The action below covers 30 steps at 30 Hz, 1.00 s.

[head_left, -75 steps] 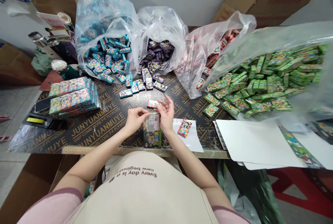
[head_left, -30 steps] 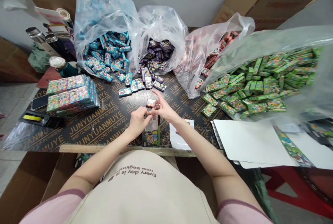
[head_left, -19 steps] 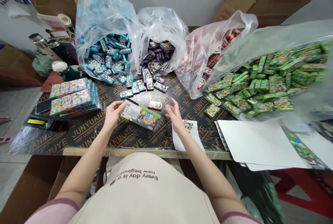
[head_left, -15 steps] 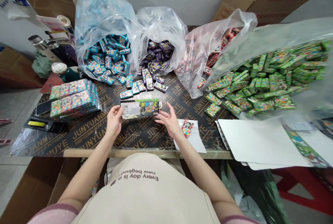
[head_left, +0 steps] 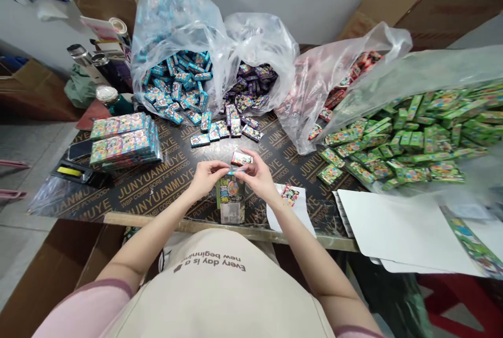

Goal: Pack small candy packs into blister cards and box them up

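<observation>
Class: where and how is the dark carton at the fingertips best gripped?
Probably grip the dark carton by its long sides near the pale label, coming from the apron side: it is narrow, and the left hand and right hand occupy its far end.

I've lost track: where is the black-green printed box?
In the head view, the black-green printed box is at centre near the table edge, its far end at the left hand and right hand, left of the white paper sheet.
</observation>
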### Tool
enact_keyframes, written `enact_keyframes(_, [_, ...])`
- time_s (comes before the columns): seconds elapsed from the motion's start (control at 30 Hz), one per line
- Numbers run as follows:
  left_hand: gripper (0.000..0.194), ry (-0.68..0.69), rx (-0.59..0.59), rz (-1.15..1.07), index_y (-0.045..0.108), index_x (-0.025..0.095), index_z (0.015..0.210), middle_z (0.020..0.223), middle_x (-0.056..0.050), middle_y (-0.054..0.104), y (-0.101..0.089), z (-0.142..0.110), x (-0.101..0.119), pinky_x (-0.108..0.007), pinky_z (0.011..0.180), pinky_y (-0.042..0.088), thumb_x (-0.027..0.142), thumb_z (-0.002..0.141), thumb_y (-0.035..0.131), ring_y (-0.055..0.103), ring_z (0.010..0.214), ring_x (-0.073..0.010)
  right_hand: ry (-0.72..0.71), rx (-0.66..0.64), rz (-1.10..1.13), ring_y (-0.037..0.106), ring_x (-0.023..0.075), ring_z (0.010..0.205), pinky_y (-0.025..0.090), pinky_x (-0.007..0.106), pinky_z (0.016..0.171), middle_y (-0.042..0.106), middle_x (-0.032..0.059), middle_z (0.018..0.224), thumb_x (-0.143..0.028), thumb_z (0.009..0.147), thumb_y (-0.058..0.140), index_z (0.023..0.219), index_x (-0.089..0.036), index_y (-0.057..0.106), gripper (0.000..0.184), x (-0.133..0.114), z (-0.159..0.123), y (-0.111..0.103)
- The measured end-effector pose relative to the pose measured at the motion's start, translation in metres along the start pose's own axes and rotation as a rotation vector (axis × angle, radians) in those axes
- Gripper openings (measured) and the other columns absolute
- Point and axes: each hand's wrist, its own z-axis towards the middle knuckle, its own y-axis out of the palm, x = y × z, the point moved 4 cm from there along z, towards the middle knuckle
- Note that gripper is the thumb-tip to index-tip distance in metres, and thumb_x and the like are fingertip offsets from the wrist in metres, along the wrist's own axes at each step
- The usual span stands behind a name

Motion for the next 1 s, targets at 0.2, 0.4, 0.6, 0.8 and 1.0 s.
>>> enact_keyframes(0.2, [0.024, -0.174, -0.005, -0.146, 0.071, 0.014, 0.072, 0.067, -0.004, 0.07, 0.003, 0.001, -0.009, -0.026, 0.06, 0.049, 0.034, 0.06, 0.077, 0.062, 0.06, -0.015, -0.006, 0.167, 0.082, 0.066, 0.016, 0.072, 0.051, 0.032, 0.073, 0.072, 0.001, 0.077, -0.033, 0.073, 0.072, 0.113, -0.022, 0.06, 0.044, 0.009, -0.011, -0.007])
enact_keyframes(0.4, [0.024, -0.255, -0.026, -0.248, 0.07, 0.013, 0.066, 0.062, -0.004, 0.069, 0.005, -0.001, -0.009, -0.022, 0.049, 0.043, 0.033, 0.056, 0.078, 0.058, 0.052, -0.0116, 0.061, 0.155, 0.183, 0.064, 0.0146, 0.064, 0.051, 0.031, 0.068, 0.072, 0.0007, 0.074, -0.03, 0.065, 0.078, 0.104, -0.019, 0.064, 0.043, 0.009, -0.014, -0.011])
enact_keyframes(0.6, [0.025, -0.164, -0.049, -0.128, 0.069, 0.012, 0.067, 0.063, -0.004, 0.07, 0.004, 0.0, -0.005, -0.024, 0.057, 0.048, 0.035, 0.061, 0.077, 0.06, 0.054, -0.0122, 0.03, 0.162, 0.09, 0.066, 0.0148, 0.065, 0.052, 0.032, 0.072, 0.071, 0.0001, 0.07, -0.029, 0.068, 0.074, 0.106, -0.018, 0.064, 0.041, 0.0, -0.014, -0.016])
enact_keyframes(0.8, [0.019, -0.022, -0.075, 0.076, 0.071, 0.012, 0.074, 0.072, -0.006, 0.073, 0.005, -0.006, 0.004, -0.027, 0.065, 0.053, 0.031, 0.071, 0.07, 0.066, 0.064, -0.0161, -0.022, 0.171, -0.015, 0.064, 0.0144, 0.062, 0.053, 0.03, 0.067, 0.07, -0.0012, 0.067, -0.026, 0.071, 0.07, 0.108, -0.019, 0.064, 0.039, -0.004, -0.014, -0.017])
enact_keyframes(1.0, [0.019, 0.055, -0.137, 0.168, 0.072, 0.011, 0.077, 0.074, -0.007, 0.074, 0.004, -0.005, 0.012, -0.026, 0.064, 0.054, 0.029, 0.076, 0.066, 0.067, 0.065, -0.0162, -0.102, 0.169, -0.137, 0.065, 0.015, 0.067, 0.053, 0.03, 0.07, 0.07, -0.0004, 0.073, -0.026, 0.075, 0.066, 0.106, -0.021, 0.065, 0.031, -0.004, -0.023, -0.017])
